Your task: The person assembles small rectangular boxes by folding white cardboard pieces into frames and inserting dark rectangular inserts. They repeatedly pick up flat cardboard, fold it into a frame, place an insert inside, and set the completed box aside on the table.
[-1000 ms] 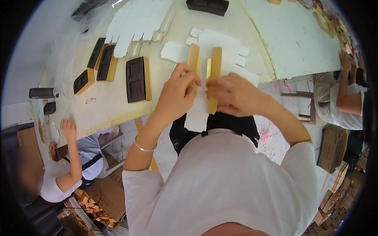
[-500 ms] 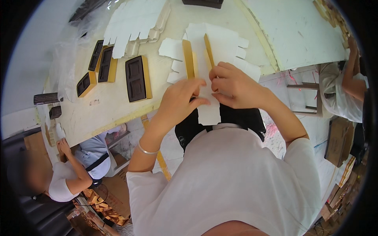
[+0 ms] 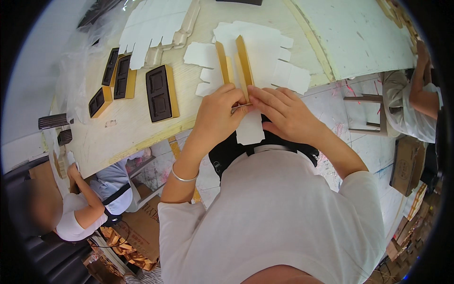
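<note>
Gold-walled carton (image 3: 244, 62): left fingers (image 3: 231, 95) pinch its near end; right fingers (image 3: 270, 100), thumb apart, touch it.

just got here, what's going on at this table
A person's left hand and right hand meet at the near ends of two raised gold walls on a partly folded white card blank. Its side flaps lie spread, and its near strip reaches past the table edge. The exact grip is partly hidden. To the left are four gold-sided boxes with dark insides.
</note>
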### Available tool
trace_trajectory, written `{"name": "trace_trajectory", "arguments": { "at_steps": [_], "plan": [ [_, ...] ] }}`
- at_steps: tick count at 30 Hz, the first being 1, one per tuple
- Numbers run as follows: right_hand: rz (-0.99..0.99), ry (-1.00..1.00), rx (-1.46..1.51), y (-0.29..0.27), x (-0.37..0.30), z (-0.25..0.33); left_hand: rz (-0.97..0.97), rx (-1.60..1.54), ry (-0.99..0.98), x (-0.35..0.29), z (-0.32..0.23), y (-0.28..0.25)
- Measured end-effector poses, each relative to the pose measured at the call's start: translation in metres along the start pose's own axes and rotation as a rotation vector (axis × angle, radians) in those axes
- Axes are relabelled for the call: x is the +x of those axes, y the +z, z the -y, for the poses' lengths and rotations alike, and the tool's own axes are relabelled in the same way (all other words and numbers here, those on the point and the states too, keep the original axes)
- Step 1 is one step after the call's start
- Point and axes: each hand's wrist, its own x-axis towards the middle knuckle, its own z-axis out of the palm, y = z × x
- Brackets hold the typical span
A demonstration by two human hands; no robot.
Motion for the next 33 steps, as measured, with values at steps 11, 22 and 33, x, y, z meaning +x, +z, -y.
{"name": "trace_trajectory", "arguments": {
  "at_steps": [11, 22, 33],
  "plan": [
    [-0.244, 0.299, 0.672, 0.020, 0.020, -0.006, 0.042, -0.246, -0.047, -0.007, 0.007, -0.007],
    [-0.195, 0.071, -0.138, 0.014, 0.026, 0.003, -0.163, -0.124, -0.033, -0.005, 0.001, 0.008],
    [0.229, 0.185, 0.251, -0.002, 0.035, -0.010, -0.076, 0.093, 0.042, -0.007, 0.002, 0.000]
  ]
}}
